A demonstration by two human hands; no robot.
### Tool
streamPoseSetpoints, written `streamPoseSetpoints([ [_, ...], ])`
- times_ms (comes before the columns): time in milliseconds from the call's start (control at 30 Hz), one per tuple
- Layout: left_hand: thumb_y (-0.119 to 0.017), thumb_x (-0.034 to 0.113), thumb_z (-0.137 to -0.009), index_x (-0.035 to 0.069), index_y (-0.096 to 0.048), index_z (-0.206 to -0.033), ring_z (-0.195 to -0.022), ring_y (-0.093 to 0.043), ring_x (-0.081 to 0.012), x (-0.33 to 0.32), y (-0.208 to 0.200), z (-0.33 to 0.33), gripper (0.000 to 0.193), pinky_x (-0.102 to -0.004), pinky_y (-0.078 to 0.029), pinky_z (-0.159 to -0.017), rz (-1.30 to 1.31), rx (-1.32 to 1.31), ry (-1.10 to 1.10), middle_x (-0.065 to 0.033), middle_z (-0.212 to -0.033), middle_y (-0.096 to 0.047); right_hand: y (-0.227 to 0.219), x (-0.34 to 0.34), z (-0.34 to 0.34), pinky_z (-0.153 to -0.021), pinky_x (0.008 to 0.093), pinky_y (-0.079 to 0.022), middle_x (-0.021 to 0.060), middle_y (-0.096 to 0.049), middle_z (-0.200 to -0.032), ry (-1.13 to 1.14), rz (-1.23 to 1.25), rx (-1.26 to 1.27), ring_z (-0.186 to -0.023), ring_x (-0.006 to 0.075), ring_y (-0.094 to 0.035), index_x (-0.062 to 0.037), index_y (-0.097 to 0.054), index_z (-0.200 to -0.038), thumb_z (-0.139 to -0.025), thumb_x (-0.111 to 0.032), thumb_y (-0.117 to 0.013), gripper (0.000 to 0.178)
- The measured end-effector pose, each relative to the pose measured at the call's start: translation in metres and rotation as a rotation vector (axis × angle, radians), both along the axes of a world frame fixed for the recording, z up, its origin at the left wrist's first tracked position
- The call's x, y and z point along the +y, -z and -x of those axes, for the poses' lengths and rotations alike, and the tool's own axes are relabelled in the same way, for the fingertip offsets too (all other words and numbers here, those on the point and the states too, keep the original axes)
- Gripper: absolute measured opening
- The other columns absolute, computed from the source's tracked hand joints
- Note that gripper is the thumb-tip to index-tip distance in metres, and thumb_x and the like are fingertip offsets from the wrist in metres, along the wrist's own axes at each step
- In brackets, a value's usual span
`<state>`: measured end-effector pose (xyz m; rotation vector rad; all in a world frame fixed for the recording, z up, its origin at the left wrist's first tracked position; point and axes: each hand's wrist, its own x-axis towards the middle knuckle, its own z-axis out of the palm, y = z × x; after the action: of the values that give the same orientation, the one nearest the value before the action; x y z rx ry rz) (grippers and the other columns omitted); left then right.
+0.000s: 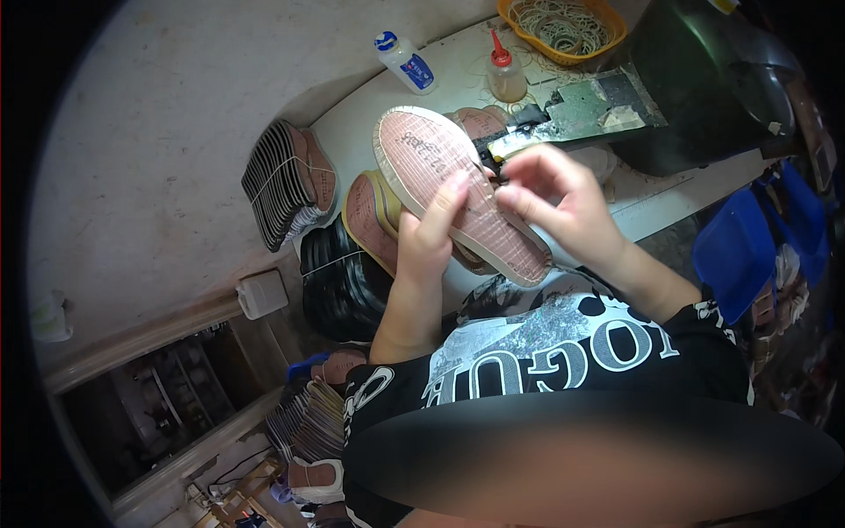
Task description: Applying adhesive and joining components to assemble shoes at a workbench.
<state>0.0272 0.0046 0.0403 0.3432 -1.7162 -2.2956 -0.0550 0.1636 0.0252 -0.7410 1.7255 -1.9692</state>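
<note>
A long insole (422, 150) with a pinkish-brown face, dark markings and a pale wrapped edge is tilted above the table. My left hand (429, 224) grips it, thumb across the face and the other fingers hidden underneath. Along its right edge, my right hand (563, 198) curls its fingers toward the thumb in a loose pinch; whatever sits between the tips is too small to make out. Just beyond those fingers lies the dark end of a green machine (585, 110). Below the held piece, more insoles (365, 216) with yellowish edges lie on the table, partly covered.
A white table (352, 123) bears a clear bottle (409, 66), a red-tipped squeeze bottle (506, 77) and an orange basket (568, 57) of bands. Tied insole stacks (282, 185) and a black bundle (339, 282) stand left. Blue chairs (735, 251) are at right.
</note>
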Motion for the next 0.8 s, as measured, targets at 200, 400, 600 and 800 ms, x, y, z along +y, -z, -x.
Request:
streamPoseSetpoints([
  [200,-0.060,0.008,-0.090,-0.002,-0.062,-0.103,-0.083,-0.059,-0.0124,0.023,-0.010,-0.005,0.016,-0.0256,-0.047,-0.074,0.271,0.053,-0.071,-0.0053,-0.095,-0.063,-0.028,0.004,0.017,-0.062,0.0300,-0.049,0.0089,-0.062,-0.073,0.022,-0.082,0.494,-0.066,0.0215,-0.060,-0.0006,-0.063,-0.085,-0.082,-0.012,-0.066,0.013],
  [400,-0.061,0.010,-0.090,-0.004,-0.061,-0.100,-0.081,-0.062,-0.0167,0.029,-0.010,-0.003,0.018,-0.0286,-0.048,-0.072,0.676,0.169,-0.010,-0.0087,-0.092,-0.064,-0.041,0.015,0.020,-0.062,0.0368,-0.050,0.0123,-0.062,-0.073,-0.003,-0.272,0.743,-0.067,0.0291,-0.061,-0.0018,-0.061,-0.080,-0.079,-0.012,-0.064,0.010],
  [600,-0.058,0.011,-0.091,-0.002,-0.060,-0.102,-0.080,-0.058,-0.0129,0.032,-0.011,-0.007,0.016,-0.0259,-0.046,-0.072,0.320,0.046,-0.047,-0.0054,-0.092,-0.062,-0.017,0.011,0.034,-0.050,0.0177,-0.042,-0.0001,-0.060,-0.068,-0.304,0.030,-0.357,-0.056,0.0040,-0.053,-0.0022,-0.062,-0.084,-0.088,-0.011,-0.060,0.010],
  [800,-0.055,0.012,-0.093,-0.001,-0.058,-0.103,-0.078,-0.054,-0.0098,0.035,-0.010,-0.010,0.017,-0.0233,-0.044,-0.070,0.125,-0.022,-0.102,-0.0021,-0.090,-0.059,-0.014,0.008,0.013,-0.052,0.0180,-0.043,0.0006,-0.061,-0.070,-0.214,0.160,-0.346,-0.058,0.0041,-0.053,-0.0030,-0.060,-0.080,-0.088,-0.012,-0.065,0.013],
])
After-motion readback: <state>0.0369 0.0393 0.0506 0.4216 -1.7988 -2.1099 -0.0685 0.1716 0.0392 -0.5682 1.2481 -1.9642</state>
